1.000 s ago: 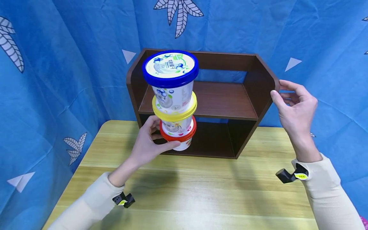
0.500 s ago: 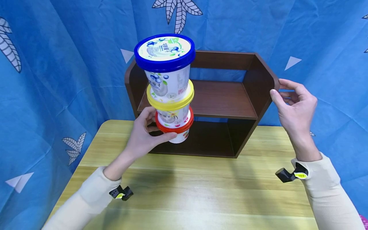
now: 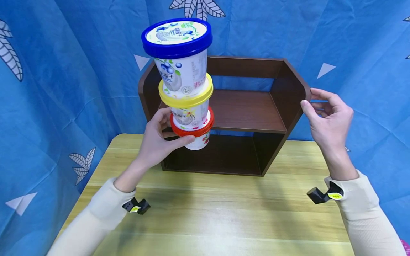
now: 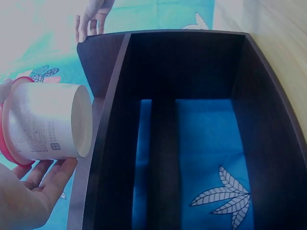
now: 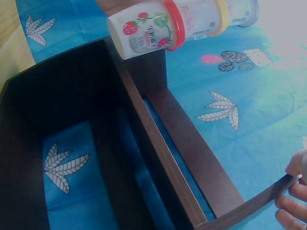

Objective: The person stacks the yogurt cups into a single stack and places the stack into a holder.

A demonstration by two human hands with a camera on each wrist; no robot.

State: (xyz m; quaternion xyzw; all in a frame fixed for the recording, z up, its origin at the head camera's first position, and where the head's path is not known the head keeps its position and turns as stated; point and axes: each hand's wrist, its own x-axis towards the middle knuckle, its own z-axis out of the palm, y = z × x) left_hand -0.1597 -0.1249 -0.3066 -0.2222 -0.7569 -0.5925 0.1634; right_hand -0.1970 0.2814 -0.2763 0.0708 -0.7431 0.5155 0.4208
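Note:
My left hand (image 3: 157, 138) grips the lowest of three stacked ice cream tubs, the red-lidded tub (image 3: 199, 140), its thumb across the front and fingers behind. On top of it stands a yellow-lidded tub (image 3: 189, 114), then a blue-lidded tub (image 3: 184, 73) uppermost; the stack leans slightly left in the head view. In the left wrist view the bare base of the red-lidded tub (image 4: 53, 122) shows close to the shelf edge. My right hand (image 3: 333, 121) pinches the front edge of the right side panel of a dark brown two-tier shelf (image 3: 250, 110).
The shelf stands at the back of a light wooden table (image 3: 217, 213). A blue curtain (image 3: 80, 64) with leaf prints hangs behind it. The shelf's left side panel (image 3: 145, 90) stands just beside the stack, and the middle board (image 3: 250, 128) runs behind the tubs.
My left hand has lifted the whole stack, which has risen and shifted a little left in the head view. My right hand has kept its place on the shelf's side panel.

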